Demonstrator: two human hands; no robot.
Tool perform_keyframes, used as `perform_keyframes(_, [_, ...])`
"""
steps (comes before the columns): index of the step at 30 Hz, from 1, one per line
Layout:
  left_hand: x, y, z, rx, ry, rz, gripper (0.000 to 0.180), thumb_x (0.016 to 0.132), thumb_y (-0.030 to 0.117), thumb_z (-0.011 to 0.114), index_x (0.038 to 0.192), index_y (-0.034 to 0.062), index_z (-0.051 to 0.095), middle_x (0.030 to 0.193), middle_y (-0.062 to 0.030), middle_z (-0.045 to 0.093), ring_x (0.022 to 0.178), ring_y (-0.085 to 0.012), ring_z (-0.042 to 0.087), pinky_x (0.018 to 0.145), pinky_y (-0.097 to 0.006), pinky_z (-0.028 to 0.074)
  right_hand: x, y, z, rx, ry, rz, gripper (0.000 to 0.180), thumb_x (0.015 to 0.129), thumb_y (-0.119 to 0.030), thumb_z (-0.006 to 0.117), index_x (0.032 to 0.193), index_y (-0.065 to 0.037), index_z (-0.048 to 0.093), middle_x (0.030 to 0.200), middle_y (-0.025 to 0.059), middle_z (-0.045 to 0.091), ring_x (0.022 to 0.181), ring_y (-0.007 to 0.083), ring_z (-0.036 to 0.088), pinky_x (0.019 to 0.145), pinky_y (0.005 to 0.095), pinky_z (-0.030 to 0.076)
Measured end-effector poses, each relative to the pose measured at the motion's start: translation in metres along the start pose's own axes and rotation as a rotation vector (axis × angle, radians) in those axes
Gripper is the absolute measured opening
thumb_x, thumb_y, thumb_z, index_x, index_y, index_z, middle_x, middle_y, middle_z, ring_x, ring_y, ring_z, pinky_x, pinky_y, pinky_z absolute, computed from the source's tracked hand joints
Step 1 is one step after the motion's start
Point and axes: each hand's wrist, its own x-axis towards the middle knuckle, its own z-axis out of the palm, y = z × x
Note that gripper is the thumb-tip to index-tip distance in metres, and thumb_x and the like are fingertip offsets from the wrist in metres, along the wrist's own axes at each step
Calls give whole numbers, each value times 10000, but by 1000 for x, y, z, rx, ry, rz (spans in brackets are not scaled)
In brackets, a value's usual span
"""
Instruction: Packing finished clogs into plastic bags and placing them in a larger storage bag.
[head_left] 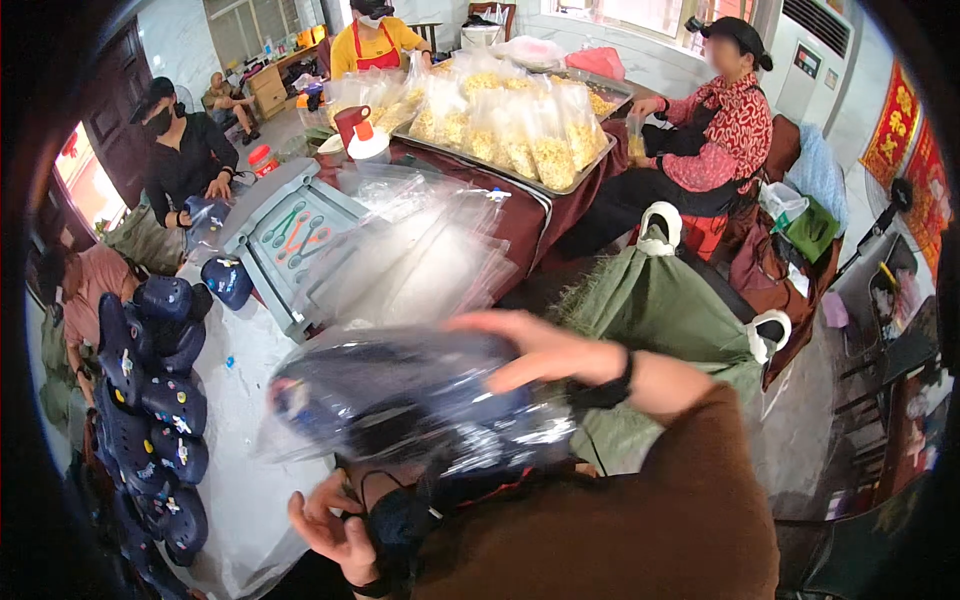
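Observation:
A clear plastic bag point(400, 395) with dark navy clogs inside hangs tilted in front of me, blurred by motion. My right hand point(545, 352) is closed over its right end, thumb and fingers pressing the film. Below the bag, my left hand point(338, 525) is apart from it, fingers loosely spread with nothing seen in them. Beyond the bag lies a fanned stack of clear plastic bags point(420, 250) on the table. Many navy clogs with small charms point(175, 400) are piled along the table's left side.
A grey plastic tray point(290, 240) holds green and orange spoons. Behind it, bags of yellow food point(500, 130) stand on a metal tray. An upright green woven sack point(650, 310) with white handles is to my right. Several people work around the tables; one point(185, 160) handles a bagged clog.

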Motion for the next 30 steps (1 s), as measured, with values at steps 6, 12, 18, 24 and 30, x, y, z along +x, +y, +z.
perform_keyframes(6, [2,-18,-7,14,17,-130,492,1012,169,570,1451,14,414,1095,-111,652,737,-84,491,683,-237,423,-146,-96,-119,-235,394,379,780,713,-268,723,1399,37,515,1314,107,609,1221,188,543,1075,315,387])
perform_keyframes(12, [-2,-33,11,-15,-35,-216,400,981,81,589,1364,8,500,1034,-96,676,783,-87,534,696,-229,431,-286,-65,-196,-269,803,727,536,754,-314,711,1172,18,663,1122,63,669,1019,182,608,921,314,457])
perform_keyframes(18, [-2,-40,19,63,-87,-228,328,958,15,599,1283,5,554,978,-87,704,796,-95,577,707,-227,436,-313,54,-214,199,1115,879,308,842,-323,720,1053,-99,710,1019,22,693,888,158,643,786,310,506])
perform_keyframes(24, [-13,-49,13,62,-77,-296,268,971,6,580,1239,-3,576,938,-59,709,731,-54,538,672,-212,406,-288,198,-209,184,1060,910,455,757,-388,755,1090,-85,695,995,54,696,855,213,644,808,367,513])
perform_keyframes(30, [-21,-41,8,134,-87,-302,247,981,-4,561,1227,-16,576,921,-38,697,697,-33,498,642,-192,387,-268,202,-196,-137,862,1091,799,755,-425,741,1424,-44,529,1376,109,582,1203,241,568,914,451,471])
